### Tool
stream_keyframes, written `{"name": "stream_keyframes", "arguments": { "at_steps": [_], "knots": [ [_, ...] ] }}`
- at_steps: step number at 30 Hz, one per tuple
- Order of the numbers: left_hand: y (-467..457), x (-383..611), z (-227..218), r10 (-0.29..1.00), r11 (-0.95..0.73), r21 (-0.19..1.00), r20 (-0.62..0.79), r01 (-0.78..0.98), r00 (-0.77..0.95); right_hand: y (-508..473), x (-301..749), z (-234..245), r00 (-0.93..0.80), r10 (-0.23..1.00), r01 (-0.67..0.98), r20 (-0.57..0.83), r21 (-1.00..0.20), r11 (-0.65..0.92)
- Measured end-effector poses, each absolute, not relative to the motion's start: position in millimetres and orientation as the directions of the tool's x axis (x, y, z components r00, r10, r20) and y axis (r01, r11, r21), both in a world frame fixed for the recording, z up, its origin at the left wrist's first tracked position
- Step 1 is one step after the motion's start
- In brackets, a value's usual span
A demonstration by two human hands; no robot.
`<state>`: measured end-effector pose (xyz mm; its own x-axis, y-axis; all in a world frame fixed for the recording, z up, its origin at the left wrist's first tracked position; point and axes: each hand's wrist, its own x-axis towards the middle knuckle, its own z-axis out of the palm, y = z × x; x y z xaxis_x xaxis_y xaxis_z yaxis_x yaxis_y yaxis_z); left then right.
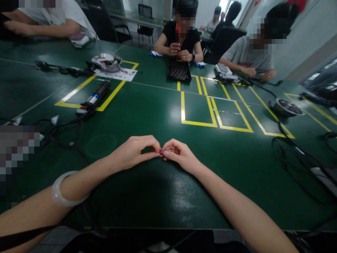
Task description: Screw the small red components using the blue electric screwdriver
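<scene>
My left hand and my right hand meet fingertip to fingertip just above the green table, near its front edge. Both pinch a tiny red and grey part between thumb and forefinger. The part is too small to name. A pale bangle sits on my left wrist.
Yellow tape boxes mark the table's middle. A black tray lies before a person opposite. At left lie a cylindrical tool, a metal bowl on paper and tangled cables. More cables and a round fan-like part lie at right.
</scene>
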<state>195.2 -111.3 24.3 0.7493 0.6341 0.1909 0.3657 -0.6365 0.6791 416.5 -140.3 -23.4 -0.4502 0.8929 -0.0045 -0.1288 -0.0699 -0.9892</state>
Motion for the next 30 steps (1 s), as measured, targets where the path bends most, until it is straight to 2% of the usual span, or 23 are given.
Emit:
{"name": "stream_keyframes", "arguments": {
  "at_steps": [6, 12, 15, 18, 21, 23, 24, 27, 30],
  "knots": [
    [-110.5, 195.0, 17.8, 0.675, -0.608, 0.678, 0.166, 0.414, 0.719, -142.5, 416.0, -27.0, -0.432, 0.901, -0.092, 0.022, -0.996, -0.02],
    [-110.3, 193.7, 21.6, 0.647, -0.62, 0.669, 0.143, 0.409, 0.749, -141.4, 415.5, -28.8, -0.387, 0.921, -0.062, 0.039, -0.998, 0.016],
    [-99.1, 182.8, 27.0, 0.672, -0.635, 0.617, 0.143, 0.466, 0.726, -140.0, 417.4, -29.2, -0.375, 0.927, -0.014, 0.013, -1.0, 0.008],
    [-74.8, 156.4, 29.1, 0.773, -0.597, 0.511, 0.159, 0.619, 0.614, -139.6, 419.4, -29.3, -0.37, 0.929, -0.002, 0.007, -1.0, 0.007],
    [-46.0, 116.7, 27.5, 0.889, -0.459, 0.329, 0.168, 0.826, 0.427, -139.9, 420.2, -28.9, -0.378, 0.926, 0.002, -0.009, -1.0, -0.009],
    [-30.4, 87.9, 25.3, 0.958, -0.253, 0.156, 0.178, 0.955, 0.224, -139.9, 420.2, -28.6, -0.383, 0.924, 0.01, -0.017, -1.0, -0.015],
    [-24.4, 74.3, 24.1, 0.977, -0.143, 0.108, 0.177, 0.984, 0.122, -139.9, 420.0, -28.5, -0.384, 0.923, 0.014, -0.017, -1.0, -0.012],
    [-11.7, 40.3, 19.8, 0.988, 0.111, 0.08, 0.097, 0.991, -0.119, -139.8, 419.7, -28.6, -0.386, 0.923, 0.028, -0.006, -1.0, 0.005],
    [-0.6, 18.4, 14.0, 0.972, 0.235, 0.087, -0.05, 0.968, -0.231, -139.8, 420.0, -29.1, -0.393, 0.92, 0.046, -0.005, -0.999, 0.014]
  ]
}}
